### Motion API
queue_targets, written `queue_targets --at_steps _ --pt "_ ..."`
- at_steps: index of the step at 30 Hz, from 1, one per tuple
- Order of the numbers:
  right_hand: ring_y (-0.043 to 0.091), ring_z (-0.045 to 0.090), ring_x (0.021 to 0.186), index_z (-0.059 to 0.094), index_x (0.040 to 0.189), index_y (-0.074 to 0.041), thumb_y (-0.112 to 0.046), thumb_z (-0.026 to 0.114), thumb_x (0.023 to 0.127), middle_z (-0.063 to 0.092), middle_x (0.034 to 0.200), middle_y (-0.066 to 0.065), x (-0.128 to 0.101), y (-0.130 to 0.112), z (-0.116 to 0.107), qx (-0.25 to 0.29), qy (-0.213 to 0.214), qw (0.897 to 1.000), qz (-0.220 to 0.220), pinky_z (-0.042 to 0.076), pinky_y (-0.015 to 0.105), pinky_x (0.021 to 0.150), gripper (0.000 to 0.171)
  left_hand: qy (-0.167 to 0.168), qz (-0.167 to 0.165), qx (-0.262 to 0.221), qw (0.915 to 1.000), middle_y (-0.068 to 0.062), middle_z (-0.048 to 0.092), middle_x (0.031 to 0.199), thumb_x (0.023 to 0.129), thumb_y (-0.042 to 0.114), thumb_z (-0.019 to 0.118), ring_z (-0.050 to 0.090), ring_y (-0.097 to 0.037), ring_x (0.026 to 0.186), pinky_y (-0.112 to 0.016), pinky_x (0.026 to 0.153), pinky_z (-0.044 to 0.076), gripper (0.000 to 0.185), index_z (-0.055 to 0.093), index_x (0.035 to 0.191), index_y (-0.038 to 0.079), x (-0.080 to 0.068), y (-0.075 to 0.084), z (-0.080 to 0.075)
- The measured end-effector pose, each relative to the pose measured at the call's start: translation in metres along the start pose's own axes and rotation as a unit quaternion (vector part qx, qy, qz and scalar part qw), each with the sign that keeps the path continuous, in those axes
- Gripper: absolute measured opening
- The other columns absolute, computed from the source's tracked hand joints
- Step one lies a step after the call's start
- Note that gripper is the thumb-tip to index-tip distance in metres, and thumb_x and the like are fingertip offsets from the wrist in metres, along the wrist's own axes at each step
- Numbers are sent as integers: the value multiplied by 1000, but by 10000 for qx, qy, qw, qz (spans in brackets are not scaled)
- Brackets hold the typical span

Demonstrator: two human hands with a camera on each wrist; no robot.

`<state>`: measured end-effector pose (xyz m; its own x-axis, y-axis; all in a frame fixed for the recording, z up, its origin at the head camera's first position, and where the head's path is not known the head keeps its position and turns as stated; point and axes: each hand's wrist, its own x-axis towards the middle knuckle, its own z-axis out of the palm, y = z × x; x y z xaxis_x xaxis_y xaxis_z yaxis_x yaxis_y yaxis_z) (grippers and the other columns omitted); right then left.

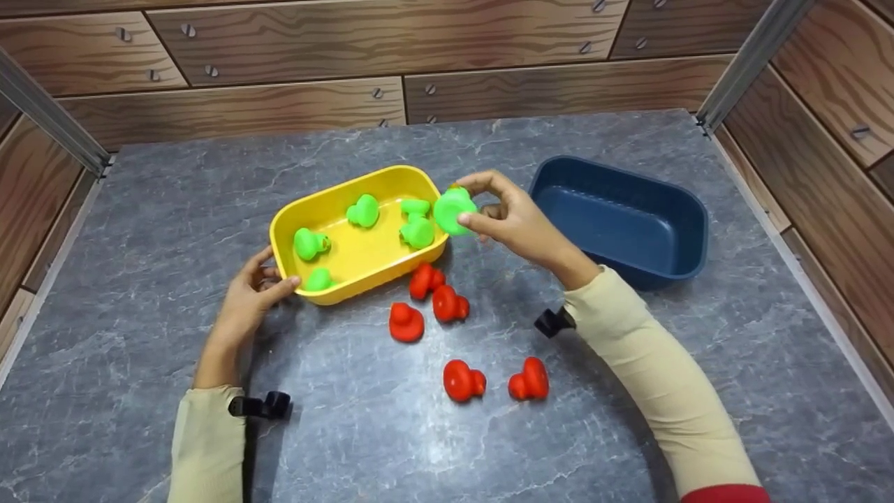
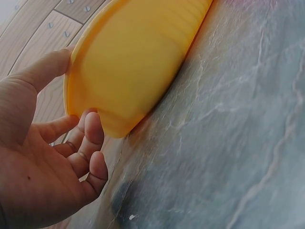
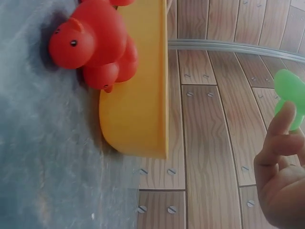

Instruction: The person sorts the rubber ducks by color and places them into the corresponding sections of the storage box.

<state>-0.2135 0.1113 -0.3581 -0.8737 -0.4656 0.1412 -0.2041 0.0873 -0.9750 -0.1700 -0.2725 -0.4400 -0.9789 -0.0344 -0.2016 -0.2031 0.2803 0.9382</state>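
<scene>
Right hand [image 1: 513, 220] pinches a green duck [image 1: 454, 209] just above the yellow tub's [image 1: 391, 183] right rim | left hand [image 1: 251, 297] grips the tub's near-left corner, thumb on the rim | five red ducks [image 1: 461, 381] lie on the table [image 1: 628, 433] | blue tub [image 1: 688, 237] stands right.

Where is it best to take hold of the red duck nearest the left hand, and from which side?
Probably pinch the red duck across its round body, coming from above. It lies apart from the other ducks, with bare table around it, so fingers have room on both sides.
</scene>
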Motion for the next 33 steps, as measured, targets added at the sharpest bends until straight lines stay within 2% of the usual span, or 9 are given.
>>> queue_targets --at_steps 12,25,29,33 --pt "11 57 63 48 131 -8 -16 64 91 51 118 8 24 -10 15 -174 72 9998 -54 50 22 63 44 -7 52 191 9998 7 54 100 89 20 69 55 -2 76 -20 71 45 76 27 152 12 -2 -1 -2" --pt "11 48 55 47 130 -10 -20 66 91 49 119 10 47 -11 28 -360 109 9992 114 47 22 62 45 20 -38 70 10000 10 55 98 89 21 69 55 -2 76 -20 69 45 76 27 152 12 -4 0 -3" --pt "16 50 59 47 131 -11 -22 67 90 48 121 11 53 -7 33 -606 82 9976 325 49 29 67 47 -39 -69 64 9999 8 54 100 89 22 69 55 -2 77 -20 71 45 78 25 153 12 -3 0 -2" --pt "18 49 63 47 132 -12 -26 69 90 50 124 10 59 -4 37 -1094 13 9927 500 50 35 70 50 -60 -52 65 9999 7 54 102 89 22 69 56 -3 78 -20 72 46 78 25 153 12 -3 2 -1"
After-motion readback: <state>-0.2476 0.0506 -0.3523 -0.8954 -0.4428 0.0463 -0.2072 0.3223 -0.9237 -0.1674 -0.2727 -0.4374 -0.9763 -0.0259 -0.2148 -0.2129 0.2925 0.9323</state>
